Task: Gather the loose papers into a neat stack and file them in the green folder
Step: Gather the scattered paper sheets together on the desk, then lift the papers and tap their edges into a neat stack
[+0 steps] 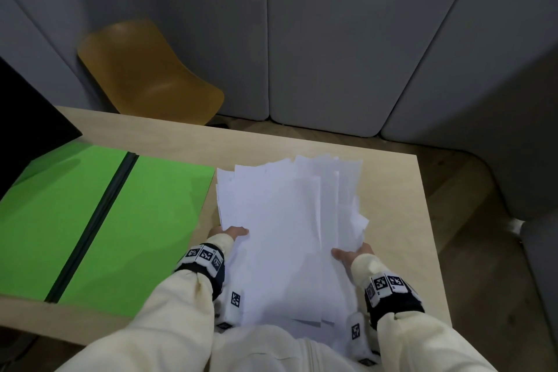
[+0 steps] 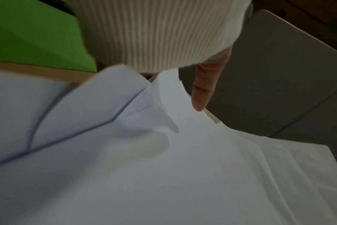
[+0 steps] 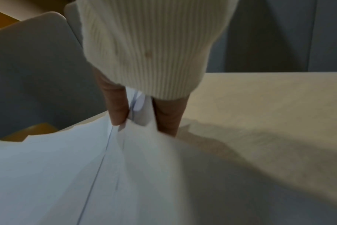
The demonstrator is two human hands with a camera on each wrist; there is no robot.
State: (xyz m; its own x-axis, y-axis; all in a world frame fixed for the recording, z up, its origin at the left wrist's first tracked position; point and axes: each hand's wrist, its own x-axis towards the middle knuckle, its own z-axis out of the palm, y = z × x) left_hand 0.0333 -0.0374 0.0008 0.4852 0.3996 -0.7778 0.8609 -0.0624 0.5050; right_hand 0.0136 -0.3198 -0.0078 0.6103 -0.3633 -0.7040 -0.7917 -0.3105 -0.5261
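The person's left hand (image 1: pixel 232 232) gripped the left edge of a loose sheaf of white papers (image 1: pixel 287 235), thumb on top, while the right hand (image 1: pixel 351 254) pinched the right edge between thumb and fingers (image 3: pixel 168 115). The sheets, too many and too overlapped to count, fanned unevenly above one pale wooden table (image 1: pixel 392 205). One green folder (image 1: pixel 105 220) lay open just left of them, its two panels flat on the table. One mustard chair (image 1: pixel 145 75) stood beyond the far edge.
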